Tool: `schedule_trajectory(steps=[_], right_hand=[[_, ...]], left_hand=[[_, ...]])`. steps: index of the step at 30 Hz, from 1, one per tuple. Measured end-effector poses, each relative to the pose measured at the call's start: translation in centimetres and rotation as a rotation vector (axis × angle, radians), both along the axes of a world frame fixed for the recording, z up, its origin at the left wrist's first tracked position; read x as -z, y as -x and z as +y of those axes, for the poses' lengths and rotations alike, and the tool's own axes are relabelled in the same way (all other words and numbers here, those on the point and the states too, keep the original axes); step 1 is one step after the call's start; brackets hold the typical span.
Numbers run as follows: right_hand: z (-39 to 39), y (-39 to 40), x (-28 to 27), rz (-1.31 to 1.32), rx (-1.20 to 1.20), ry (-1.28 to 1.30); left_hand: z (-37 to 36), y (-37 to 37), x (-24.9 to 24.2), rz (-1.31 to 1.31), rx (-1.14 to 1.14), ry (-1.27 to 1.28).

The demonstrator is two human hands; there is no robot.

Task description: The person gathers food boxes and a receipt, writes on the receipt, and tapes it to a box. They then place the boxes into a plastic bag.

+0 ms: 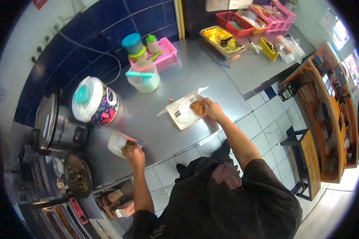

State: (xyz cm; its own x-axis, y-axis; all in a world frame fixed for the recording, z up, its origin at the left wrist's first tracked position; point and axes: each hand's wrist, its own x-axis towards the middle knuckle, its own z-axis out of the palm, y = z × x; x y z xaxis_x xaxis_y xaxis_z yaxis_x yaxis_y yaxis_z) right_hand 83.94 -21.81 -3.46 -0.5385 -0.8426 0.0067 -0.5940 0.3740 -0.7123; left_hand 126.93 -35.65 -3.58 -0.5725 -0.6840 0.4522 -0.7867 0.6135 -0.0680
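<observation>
Left hand (pixel 134 151): closed around the near edge of a small white container (pixel 119 142) on the steel counter (pixel 187 75); its contents and the fingers' exact grip are too small to make out. Right hand (pixel 212 109): fingers curled on a browned, rough-crusted food piece (pixel 196 107), which lies just left of the hand inside an open white paper box (pixel 182 108) near the counter's front edge. Floral-patterned lidded jug (pixel 95 100) stands behind.

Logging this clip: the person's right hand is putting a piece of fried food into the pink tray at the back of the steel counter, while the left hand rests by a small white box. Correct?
Not quite. In the head view the right hand sets the fried food into an open white box mid-counter, not the pink tray. The left hand is at the small white box, as stated.
</observation>
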Motion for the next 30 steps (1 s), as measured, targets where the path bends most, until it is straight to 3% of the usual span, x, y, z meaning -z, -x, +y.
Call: schedule_trajectory(steps=[3, 6, 8, 12, 20, 22, 24, 26, 30], right_hand=[[1.7, 5.1, 0.5, -0.052, 0.016, 0.048], [4.3, 9.6, 0.8, -0.070, 0.022, 0.105], [5.6, 13.1, 0.8, -0.091, 0.033, 0.181], [9.6, 19.3, 1.9, -0.124, 0.066, 0.174], [14.3, 33.3, 0.1, -0.149, 0.188, 0.116], [15.1, 37.1, 0.0, -0.120, 0.214, 0.093], [15.7, 40.4, -0.5, -0.091, 0.227, 0.063], [16.1, 43.7, -0.3, -0.096, 0.195, -0.002], [15.0, 50.0, -0.9, -0.107, 0.148, 0.119]], left_hand=[[3.3, 7.7, 0.3, 0.079, -0.308, -0.487], [7.0, 16.5, 1.1, 0.258, -0.377, -0.512], [9.0, 23.4, -0.2, 0.239, -0.476, -0.582], [11.3, 34.8, -1.2, 0.290, -0.394, -0.532], [10.5, 52.8, -1.5, 0.250, -0.177, -0.668], [10.5, 56.9, -0.3, 0.388, -0.146, -0.630], [10.8, 60.6, -0.9, 0.417, -0.104, -0.759], [11.7, 63.8, -1.0, 0.495, -0.054, -0.689], [15.8, 71.6, -4.0, 0.669, -0.216, -0.589]])
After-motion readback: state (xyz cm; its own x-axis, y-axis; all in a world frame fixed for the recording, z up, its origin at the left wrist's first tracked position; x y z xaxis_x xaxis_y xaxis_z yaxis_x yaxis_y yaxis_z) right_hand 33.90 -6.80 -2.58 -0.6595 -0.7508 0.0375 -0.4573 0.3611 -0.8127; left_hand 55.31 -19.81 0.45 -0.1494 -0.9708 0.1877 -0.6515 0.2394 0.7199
